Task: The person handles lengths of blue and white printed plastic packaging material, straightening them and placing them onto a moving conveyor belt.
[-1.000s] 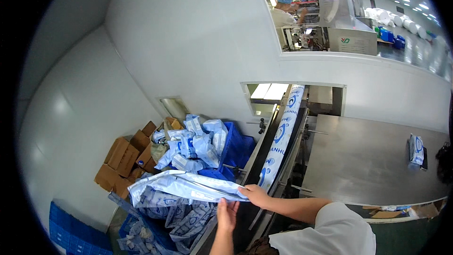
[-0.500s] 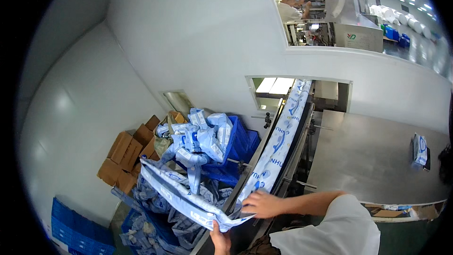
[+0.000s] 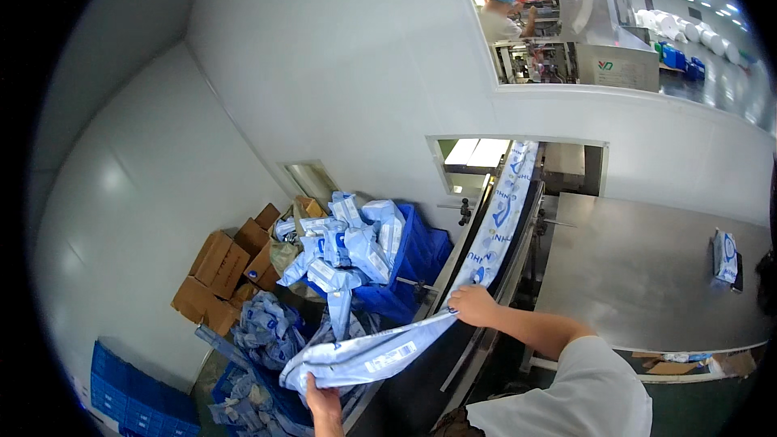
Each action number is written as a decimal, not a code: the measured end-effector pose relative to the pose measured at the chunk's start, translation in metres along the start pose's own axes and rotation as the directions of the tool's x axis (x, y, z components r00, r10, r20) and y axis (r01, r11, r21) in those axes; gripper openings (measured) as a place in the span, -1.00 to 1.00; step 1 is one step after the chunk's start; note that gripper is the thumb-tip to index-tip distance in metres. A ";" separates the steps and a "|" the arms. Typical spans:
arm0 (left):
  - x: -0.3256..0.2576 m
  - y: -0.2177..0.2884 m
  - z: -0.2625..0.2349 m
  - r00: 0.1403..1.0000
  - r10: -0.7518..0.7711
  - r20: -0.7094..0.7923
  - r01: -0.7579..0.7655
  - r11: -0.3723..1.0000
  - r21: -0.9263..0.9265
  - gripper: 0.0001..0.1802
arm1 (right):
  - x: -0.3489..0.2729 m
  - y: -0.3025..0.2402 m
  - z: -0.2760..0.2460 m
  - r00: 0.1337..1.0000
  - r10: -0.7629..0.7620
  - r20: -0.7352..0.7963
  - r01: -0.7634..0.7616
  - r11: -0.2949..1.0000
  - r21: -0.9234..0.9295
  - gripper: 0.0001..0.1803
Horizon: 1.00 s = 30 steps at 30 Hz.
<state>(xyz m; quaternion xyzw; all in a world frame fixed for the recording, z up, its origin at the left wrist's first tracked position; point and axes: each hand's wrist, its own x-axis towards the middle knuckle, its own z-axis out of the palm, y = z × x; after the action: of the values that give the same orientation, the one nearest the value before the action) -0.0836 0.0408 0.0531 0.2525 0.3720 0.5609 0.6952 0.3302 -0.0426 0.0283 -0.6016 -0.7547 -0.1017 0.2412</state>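
Observation:
A long strip of printed blue-and-white packaging film (image 3: 368,362) stretches between my hands over the conveyor's near end. My left hand (image 3: 322,401) grips its loose end at the lower middle, thumb on top. My right hand (image 3: 474,306) is closed on the strip farther up, at the conveyor. Beyond it the film runs flat along the conveyor (image 3: 528,231) up to an opening in the wall. Left of the conveyor, a blue crate (image 3: 417,263) is heaped with light-blue packs (image 3: 364,247). Crumpled film (image 3: 271,328) lies piled below it.
Brown cardboard boxes (image 3: 214,265) stand by the wall, with blue plastic crates (image 3: 142,392) at the lower left. To the right is a steel table (image 3: 639,267) holding one pack (image 3: 724,255). Through the upper window, people in caps (image 3: 502,12) work beside machinery.
My left hand has moved left, drawing the film end out lengthwise and flatter. My right hand has gone up along the conveyor and now grips the strip.

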 end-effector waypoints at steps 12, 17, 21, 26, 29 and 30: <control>-0.001 -0.135 0.147 0.880 -0.261 0.398 0.156 0.948 0.277 -0.41 | 0.020 -0.045 0.003 0.671 0.657 0.344 -0.699 0.405 0.589 -0.54; -0.034 -0.164 0.163 0.893 -0.115 0.435 0.081 0.992 0.094 -0.33 | 0.017 -0.059 0.039 0.578 0.687 0.441 -0.652 0.064 0.756 -0.59; -0.038 -0.164 0.123 0.902 0.157 0.402 -0.296 0.903 0.312 -0.42 | 0.017 -0.085 0.034 0.557 0.647 0.521 -0.560 -0.170 0.811 -0.60; -0.047 -0.148 0.108 0.941 0.196 0.278 -0.299 0.866 0.401 -0.65 | 0.007 -0.122 0.018 0.653 0.603 0.458 -0.616 0.071 0.784 -0.59; -0.063 -0.141 0.094 0.980 0.043 0.196 -0.077 0.982 0.171 -0.60 | -0.012 -0.127 0.033 0.873 0.397 0.284 -0.447 0.414 0.793 -0.53; -0.066 -0.139 0.075 0.972 0.034 0.233 -0.087 0.971 0.224 -0.54 | -0.010 -0.128 0.019 0.932 0.209 0.297 -0.363 0.523 0.771 -0.51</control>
<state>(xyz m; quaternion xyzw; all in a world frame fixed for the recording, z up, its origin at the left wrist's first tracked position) 0.0523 -0.0521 0.0063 0.4061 0.3453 0.5018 0.6812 0.2044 -0.0750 0.0244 -0.5443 -0.6235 0.3487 0.4397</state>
